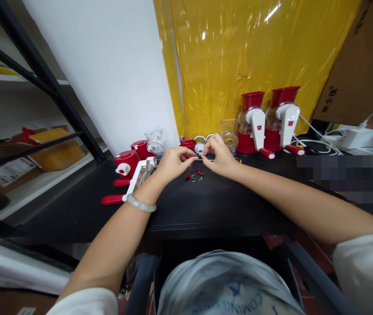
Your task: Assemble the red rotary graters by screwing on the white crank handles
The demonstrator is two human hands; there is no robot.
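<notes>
"Hands first: how are they set?"

"Left hand (173,162) and right hand (221,158) meet over the far part of the black desk (189,210), fingers narrowed, tips almost together. A small dark piece (198,155) shows between the fingertips. It's too small to identify, and I cannot tell which hand grips it, or whether either pinch is fully closed."

"What's just below them?"

"On the near side of the fingers lie 2 small red plastic parts (188,176) and several small screws (193,180), loose on the desk."

"And beyond the fingertips?"

"A white-faced drum (200,145), with a clear housing (230,139) to its right."

"Left of the hands?"

"White crank handles (137,180) with 2 red grips (113,200), lying beside a red grater base (128,162) that has a white knob. Clear plastic parts (156,144) are farther back."

"Right side?"

"2 upright rotary graters, the left grater (246,141) and the right grater (273,138), each red with a white crank. Farther right, white cables (329,150); behind everything, a yellow plastic curtain (219,57)."
</notes>
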